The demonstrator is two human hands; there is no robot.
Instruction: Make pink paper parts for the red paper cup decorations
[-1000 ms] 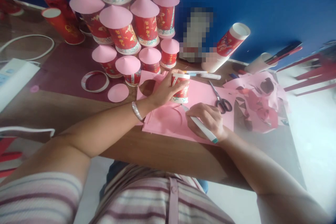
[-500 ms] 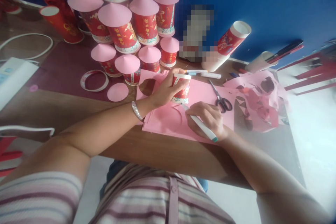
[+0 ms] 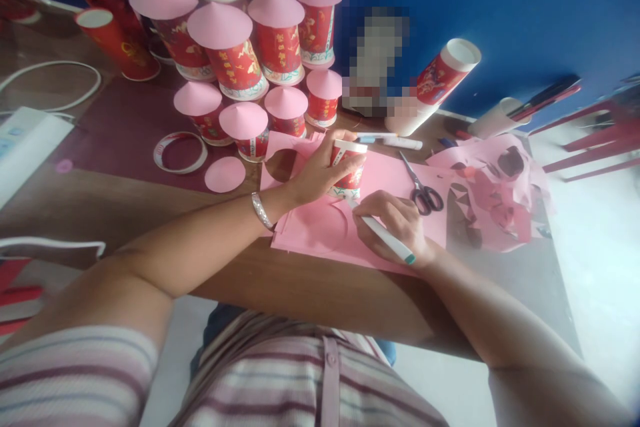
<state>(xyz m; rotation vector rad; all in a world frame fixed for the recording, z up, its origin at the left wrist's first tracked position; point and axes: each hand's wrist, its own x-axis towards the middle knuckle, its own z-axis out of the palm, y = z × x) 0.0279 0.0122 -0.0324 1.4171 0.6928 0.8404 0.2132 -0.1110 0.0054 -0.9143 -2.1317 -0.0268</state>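
Observation:
My left hand (image 3: 316, 172) is wrapped round a small red paper cup (image 3: 349, 168) that stands upside down on a pink paper sheet (image 3: 385, 177). My right hand (image 3: 395, 223) grips a white pen (image 3: 386, 237) with a green end, its tip at the cup's base rim. A drawn circle (image 3: 320, 223) shows on the pink sheet just left of the pen. Black-handled scissors (image 3: 424, 192) lie on the sheet to the right of the cup.
Several red cups with pink cone lids (image 3: 250, 53) stand at the back. A cut pink disc (image 3: 225, 174) and a cut cup ring (image 3: 180, 152) lie at left. Pink paper scraps (image 3: 495, 190) pile up at right. Two markers (image 3: 395, 141) lie behind the cup.
My right hand and the pen have crept a little up along the cup's base. The left hand and cup have hardly moved.

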